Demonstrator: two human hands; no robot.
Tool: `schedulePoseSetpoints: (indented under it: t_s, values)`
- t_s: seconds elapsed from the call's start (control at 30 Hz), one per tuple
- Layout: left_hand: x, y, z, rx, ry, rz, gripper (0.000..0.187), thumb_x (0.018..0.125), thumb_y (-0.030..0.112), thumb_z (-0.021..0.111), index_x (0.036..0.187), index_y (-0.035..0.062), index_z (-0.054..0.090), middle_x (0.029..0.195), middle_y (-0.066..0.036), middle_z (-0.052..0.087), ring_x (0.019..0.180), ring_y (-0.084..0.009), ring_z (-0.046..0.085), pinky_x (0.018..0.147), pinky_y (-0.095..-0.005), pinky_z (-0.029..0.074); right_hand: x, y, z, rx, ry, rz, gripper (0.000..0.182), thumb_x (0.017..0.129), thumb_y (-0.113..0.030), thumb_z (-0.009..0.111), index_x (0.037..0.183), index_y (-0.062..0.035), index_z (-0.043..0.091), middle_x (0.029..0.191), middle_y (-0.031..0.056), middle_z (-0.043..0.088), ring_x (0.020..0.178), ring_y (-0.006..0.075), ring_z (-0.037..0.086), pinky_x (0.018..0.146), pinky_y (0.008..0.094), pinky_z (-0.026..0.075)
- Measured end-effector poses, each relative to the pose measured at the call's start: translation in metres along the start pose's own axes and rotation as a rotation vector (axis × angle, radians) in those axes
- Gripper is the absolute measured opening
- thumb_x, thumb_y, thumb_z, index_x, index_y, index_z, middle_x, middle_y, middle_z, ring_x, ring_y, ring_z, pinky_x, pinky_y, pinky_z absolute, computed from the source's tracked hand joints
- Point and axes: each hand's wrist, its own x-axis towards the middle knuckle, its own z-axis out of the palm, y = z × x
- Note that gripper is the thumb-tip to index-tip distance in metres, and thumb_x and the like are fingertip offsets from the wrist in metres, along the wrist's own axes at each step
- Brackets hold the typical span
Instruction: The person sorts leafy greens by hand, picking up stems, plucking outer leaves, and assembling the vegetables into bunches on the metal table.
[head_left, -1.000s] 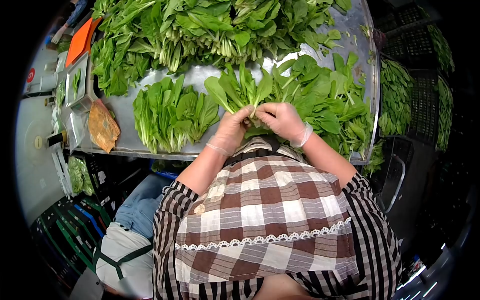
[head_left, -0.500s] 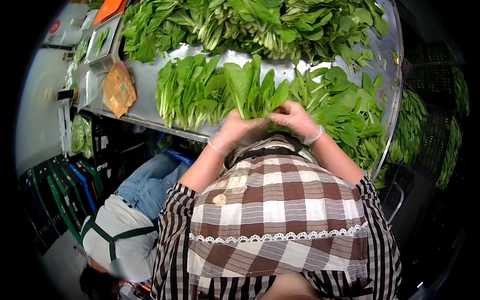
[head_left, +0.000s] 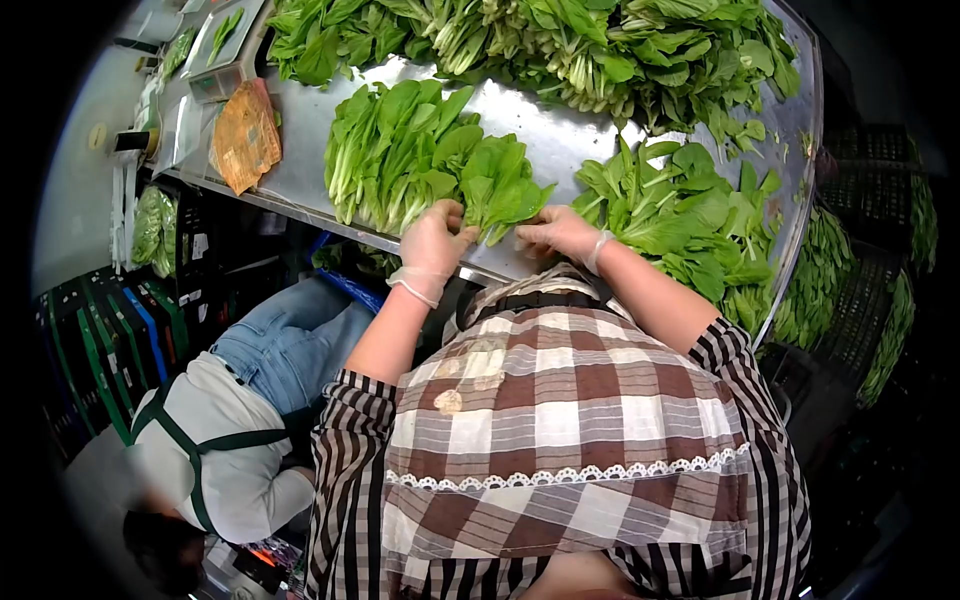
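On steel table (head_left: 560, 140), both gloved hands' grips closed on greens bunch (head_left: 500, 185), crates alongside.

A shiny metal surface (head_left: 560, 135) is seen across the upper part of the frame. Along its far edge, a long heap of leafy greens (head_left: 520, 40) is piled. Near the front edge, left of centre, a neat bundle of greens (head_left: 395, 150) is laid, and a loose pile of greens (head_left: 680, 215) lies at the right. A yellow-brown bag (head_left: 245, 135) is placed at the upper left, just beside a tray (head_left: 222, 45).
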Motion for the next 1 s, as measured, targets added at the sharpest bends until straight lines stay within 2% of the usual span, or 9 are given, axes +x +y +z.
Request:
schedulePoseSetpoints:
  t_s: [0.13, 0.23, 0.33, 0.53, 0.6, 0.73, 0.87, 0.93, 1.0]
  values:
    - [-0.005, 0.003, 0.020, 0.083, 0.199, 0.120, 0.039, 0.074, 0.026, 0.080, 0.106, 0.0086, 0.066, 0.093, -0.010, 0.068, 0.081, -0.0273, 0.066, 0.071, -0.0376, 0.054, 0.001, 0.003, 0.001, 0.037, 0.055, -0.067, 0.035, 0.088, -0.029, 0.071, 0.107, 0.0001, 0.066, 0.091, 0.0081, 0.071, 0.071, 0.0144, 0.065, 0.065, 0.0278, 0.053]
    - [0.001, -0.004, 0.028, 0.148, 0.277, 0.170, 0.039, 0.074, 0.026, 0.079, 0.106, 0.0092, 0.065, 0.096, -0.011, 0.067, 0.086, -0.0302, 0.066, 0.074, -0.0394, 0.053, 0.012, 0.008, 0.002, -0.064, 0.042, -0.245, 0.034, 0.086, -0.029, 0.071, 0.103, -0.0002, 0.065, 0.083, 0.0052, 0.068, 0.069, 0.0132, 0.062, 0.062, 0.0271, 0.051]
    - [-0.004, -0.010, 0.027, 0.172, 0.294, 0.165, 0.039, 0.074, 0.025, 0.078, 0.107, 0.0095, 0.064, 0.098, -0.012, 0.065, 0.090, -0.0317, 0.065, 0.077, -0.0399, 0.053, 0.022, -0.002, 0.013, -0.072, -0.025, -0.160, 0.030, 0.087, -0.028, 0.068, 0.103, -0.0019, 0.067, 0.083, 0.0040, 0.066, 0.067, 0.0121, 0.059, 0.063, 0.0272, 0.048]
    - [-0.017, -0.014, 0.015, 0.086, 0.417, 0.165, 0.042, 0.073, 0.021, 0.080, 0.111, 0.0125, 0.063, 0.101, -0.010, 0.064, 0.090, -0.0301, 0.065, 0.074, -0.0393, 0.053, 0.042, -0.007, 0.018, -0.242, 0.008, -0.232, 0.036, 0.087, -0.029, 0.067, 0.101, 0.0035, 0.067, 0.085, 0.0074, 0.070, 0.066, 0.0165, 0.063, 0.063, 0.0298, 0.051]
    - [-0.022, -0.015, 0.016, 0.039, 0.429, 0.150, 0.042, 0.074, 0.017, 0.081, 0.112, 0.0125, 0.063, 0.104, -0.008, 0.062, 0.073, -0.0233, 0.065, 0.066, -0.0355, 0.053, 0.060, 0.015, 0.005, -0.343, 0.042, -0.189, 0.037, 0.087, -0.029, 0.066, 0.100, 0.0061, 0.066, 0.085, 0.0091, 0.071, 0.065, 0.0182, 0.065, 0.062, 0.0306, 0.052]
    - [-0.031, -0.016, 0.006, -0.124, 0.515, 0.245, 0.040, 0.075, 0.012, 0.081, 0.111, 0.0086, 0.064, 0.098, -0.008, 0.063, 0.058, -0.0164, 0.057, 0.058, -0.0299, 0.049, 0.023, 0.000, 0.004, -0.090, 0.017, -0.088, 0.034, 0.089, -0.031, 0.071, 0.101, 0.0012, 0.067, 0.087, 0.0069, 0.071, 0.068, 0.0135, 0.063, 0.064, 0.0277, 0.052]
    - [-0.006, -0.040, -0.040, -0.141, 0.673, 0.198, 0.053, 0.074, 0.022, 0.083, 0.117, 0.0027, 0.060, 0.104, -0.012, 0.061, 0.077, -0.0214, 0.057, 0.073, -0.0343, 0.050, 0.011, -0.002, 0.000, -0.020, 0.023, -0.088, 0.036, 0.085, -0.027, 0.077, 0.101, 0.0033, 0.066, 0.087, 0.0094, 0.072, 0.066, 0.0146, 0.066, 0.061, 0.0275, 0.053]
    - [0.022, -0.066, -0.071, -0.129, 0.756, 0.171, 0.078, 0.072, 0.031, 0.085, 0.131, -0.0042, 0.050, 0.122, -0.021, 0.055, 0.107, -0.0298, 0.055, 0.095, -0.0383, 0.045, 0.016, 0.001, -0.003, -0.067, 0.039, -0.090, 0.038, 0.085, -0.028, 0.077, 0.103, 0.0032, 0.065, 0.088, 0.0090, 0.072, 0.067, 0.0145, 0.066, 0.061, 0.0268, 0.053]
    - [0.056, -0.097, -0.096, -0.047, 0.712, 0.077, 0.102, 0.069, 0.039, 0.087, 0.143, -0.0095, 0.034, 0.141, -0.028, 0.041, 0.131, -0.0386, 0.041, 0.111, -0.0397, 0.033, 0.019, 0.005, -0.004, -0.079, 0.045, -0.099, 0.041, 0.084, -0.029, 0.078, 0.104, 0.0032, 0.064, 0.089, 0.0090, 0.072, 0.069, 0.0144, 0.066, 0.063, 0.0267, 0.053]
